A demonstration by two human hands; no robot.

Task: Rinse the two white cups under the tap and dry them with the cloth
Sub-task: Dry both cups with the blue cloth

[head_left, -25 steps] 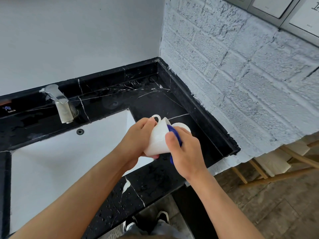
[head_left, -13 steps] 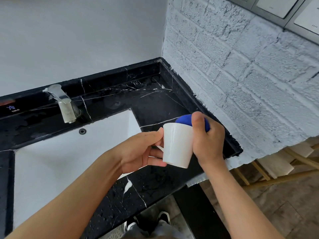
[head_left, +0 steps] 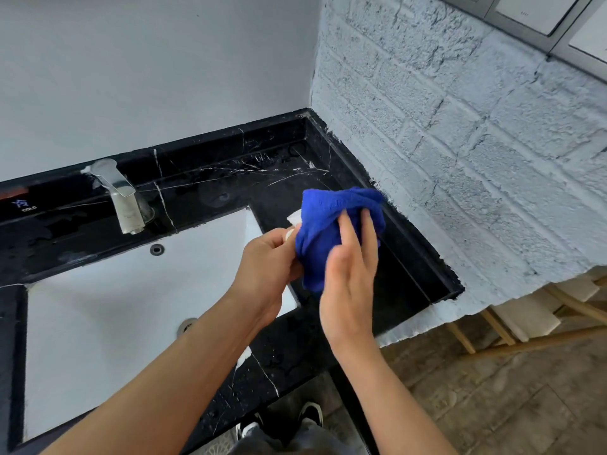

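Observation:
A blue cloth is bunched over a white cup, so only a white sliver shows at the cloth's left edge. My left hand grips the cup from the left, above the sink's right rim. Laid over the cloth, my right hand wraps its fingers and thumb round the covered cup. I see no second white cup; the hands and cloth hide the counter behind them.
A steel tap stands at the back left of the white sink. Wet black marble counter surrounds it and ends at a white brick wall on the right. Wooden chair legs stand past the counter's end.
The cup has risen from the counter, and the cloth, earlier tucked in its mouth, now covers nearly all of it. My right hand has moved onto the cloth's outside.

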